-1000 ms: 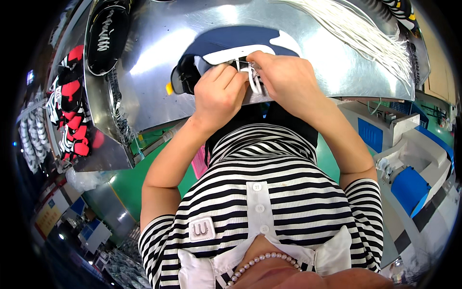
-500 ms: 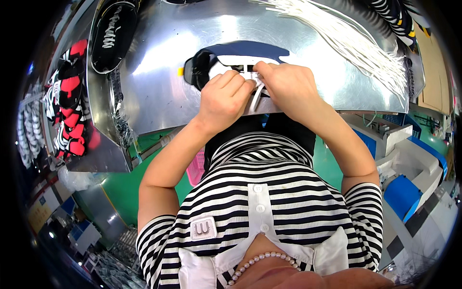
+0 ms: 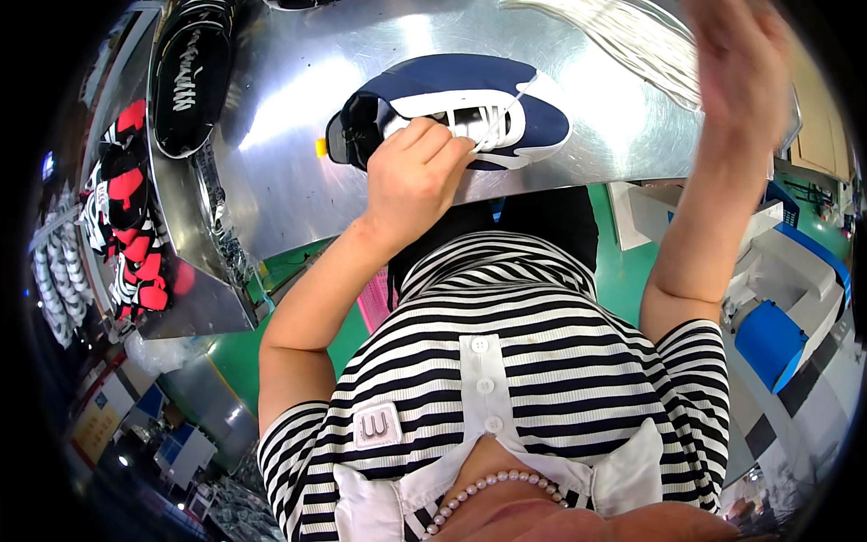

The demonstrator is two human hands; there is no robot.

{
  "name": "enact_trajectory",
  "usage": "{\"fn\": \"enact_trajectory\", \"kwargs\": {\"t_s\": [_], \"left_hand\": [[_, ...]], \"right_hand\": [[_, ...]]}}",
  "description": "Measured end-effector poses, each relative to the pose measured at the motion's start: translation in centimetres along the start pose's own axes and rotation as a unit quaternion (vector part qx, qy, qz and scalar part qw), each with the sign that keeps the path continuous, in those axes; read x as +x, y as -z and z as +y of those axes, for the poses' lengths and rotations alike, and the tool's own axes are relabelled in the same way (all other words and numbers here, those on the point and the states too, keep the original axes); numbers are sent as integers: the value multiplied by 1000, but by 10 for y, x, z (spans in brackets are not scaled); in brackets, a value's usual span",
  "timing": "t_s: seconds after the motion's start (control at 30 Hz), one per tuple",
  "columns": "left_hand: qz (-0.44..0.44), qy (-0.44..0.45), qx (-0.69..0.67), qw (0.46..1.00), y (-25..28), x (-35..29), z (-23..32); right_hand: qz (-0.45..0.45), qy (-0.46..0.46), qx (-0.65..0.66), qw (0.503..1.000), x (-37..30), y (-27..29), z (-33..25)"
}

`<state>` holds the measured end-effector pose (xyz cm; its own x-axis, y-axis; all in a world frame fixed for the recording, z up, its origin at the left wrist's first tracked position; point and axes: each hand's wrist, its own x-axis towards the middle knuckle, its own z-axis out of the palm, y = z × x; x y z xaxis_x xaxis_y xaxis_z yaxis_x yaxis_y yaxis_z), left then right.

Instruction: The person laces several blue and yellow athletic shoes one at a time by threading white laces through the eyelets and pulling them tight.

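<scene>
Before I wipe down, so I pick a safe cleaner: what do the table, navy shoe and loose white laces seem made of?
The table looks like shiny metal, probably steel: grey with bright glare. The navy shoe looks matte, with little glare: fabric or synthetic leather, I can't tell. The loose white laces look like textile cord: thin, bending strands.

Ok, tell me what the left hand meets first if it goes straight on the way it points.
The left hand would likely meet the navy-and-white shoe first, near its white laces; the two seem to touch there, but depth is unclear.
</scene>
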<state>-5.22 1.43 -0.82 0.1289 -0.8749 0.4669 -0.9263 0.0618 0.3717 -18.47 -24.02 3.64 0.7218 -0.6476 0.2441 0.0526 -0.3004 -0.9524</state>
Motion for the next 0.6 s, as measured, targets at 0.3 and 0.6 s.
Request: {"fn": "enact_trajectory", "kwargs": {"t_s": [0.3,0.6], "left_hand": [[-55,277,-176,943,17,6,1],[8,361,0,933,-10,14,0]], "right_hand": [[-124,-220,90,963,-53,-87,20],[-108,-127,6,986,-48,-106,36]]}}
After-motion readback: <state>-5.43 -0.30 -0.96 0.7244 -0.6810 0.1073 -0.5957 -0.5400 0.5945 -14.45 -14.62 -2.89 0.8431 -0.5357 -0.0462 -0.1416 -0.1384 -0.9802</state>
